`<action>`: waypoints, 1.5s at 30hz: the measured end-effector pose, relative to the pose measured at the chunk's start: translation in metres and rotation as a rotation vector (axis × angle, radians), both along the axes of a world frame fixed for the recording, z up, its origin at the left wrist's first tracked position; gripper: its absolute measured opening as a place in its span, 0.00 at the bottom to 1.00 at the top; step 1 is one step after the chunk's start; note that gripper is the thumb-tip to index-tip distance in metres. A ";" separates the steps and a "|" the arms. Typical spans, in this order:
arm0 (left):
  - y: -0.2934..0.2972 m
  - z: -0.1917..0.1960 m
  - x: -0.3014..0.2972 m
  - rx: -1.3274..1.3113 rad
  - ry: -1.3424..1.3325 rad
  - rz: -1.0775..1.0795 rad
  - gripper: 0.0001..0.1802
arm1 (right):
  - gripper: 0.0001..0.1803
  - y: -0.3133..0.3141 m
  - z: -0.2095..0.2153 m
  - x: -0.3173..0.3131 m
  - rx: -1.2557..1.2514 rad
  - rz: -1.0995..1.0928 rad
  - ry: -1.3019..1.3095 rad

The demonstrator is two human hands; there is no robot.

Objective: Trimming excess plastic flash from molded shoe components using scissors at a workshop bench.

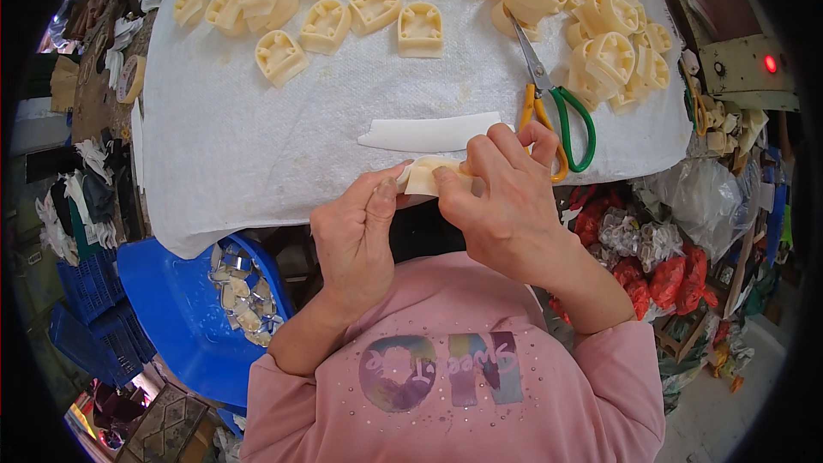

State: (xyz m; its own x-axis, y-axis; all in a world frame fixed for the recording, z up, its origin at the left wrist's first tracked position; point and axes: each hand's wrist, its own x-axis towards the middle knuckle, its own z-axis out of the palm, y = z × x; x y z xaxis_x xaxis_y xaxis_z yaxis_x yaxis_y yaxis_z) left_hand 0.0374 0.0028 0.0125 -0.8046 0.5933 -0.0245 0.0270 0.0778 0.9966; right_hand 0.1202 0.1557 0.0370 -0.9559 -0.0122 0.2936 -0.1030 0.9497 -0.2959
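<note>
Between my two hands, at the near edge of the cloth-covered table, is a cream hollow plastic piece [425,177], shaped like a shoe heel. My left hand [353,225] pinches its left end, where a bit of thin white material shows at the fingertips. Thumb and fingers of my right hand [504,197] press on its right side; part of the piece is hidden under them. Just beyond, a curved white strip [433,131] lies flat. Scissors [538,77] with one yellow and one green handle rest right of the strip, blades pointing away.
Many cream D-shaped hollow pieces [375,9] are spread over the far part of the white cloth [223,120], heaped at the right [607,64]. A blue basin [163,291] at lower left holds shiny and cream pieces. Red and clear plastic bags [677,283] crowd the right.
</note>
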 end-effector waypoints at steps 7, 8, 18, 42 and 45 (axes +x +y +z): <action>0.004 0.004 0.003 -0.146 0.188 -0.054 0.14 | 0.13 -0.001 -0.008 0.003 0.044 0.017 0.016; 0.004 0.006 0.005 -0.145 0.187 -0.059 0.14 | 0.12 -0.002 -0.009 0.003 0.059 0.018 0.042; -0.002 0.008 -0.005 -0.023 0.202 -0.160 0.23 | 0.11 0.009 -0.025 -0.003 -0.243 -0.066 0.169; 0.010 -0.014 -0.017 0.244 -0.972 -0.582 0.24 | 0.21 0.014 -0.017 0.001 -0.470 0.182 0.112; 0.013 -0.005 -0.020 0.192 -0.840 -0.596 0.33 | 0.21 0.014 -0.016 0.002 -0.462 0.154 0.142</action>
State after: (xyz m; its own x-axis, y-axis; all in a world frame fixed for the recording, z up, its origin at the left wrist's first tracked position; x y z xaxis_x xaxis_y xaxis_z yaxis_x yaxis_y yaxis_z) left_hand 0.0176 0.0158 0.0073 -0.1483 0.9412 -0.3035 -0.6974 0.1181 0.7069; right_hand 0.1219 0.1694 0.0210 -0.9036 0.0117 0.4283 -0.3014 0.6932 -0.6547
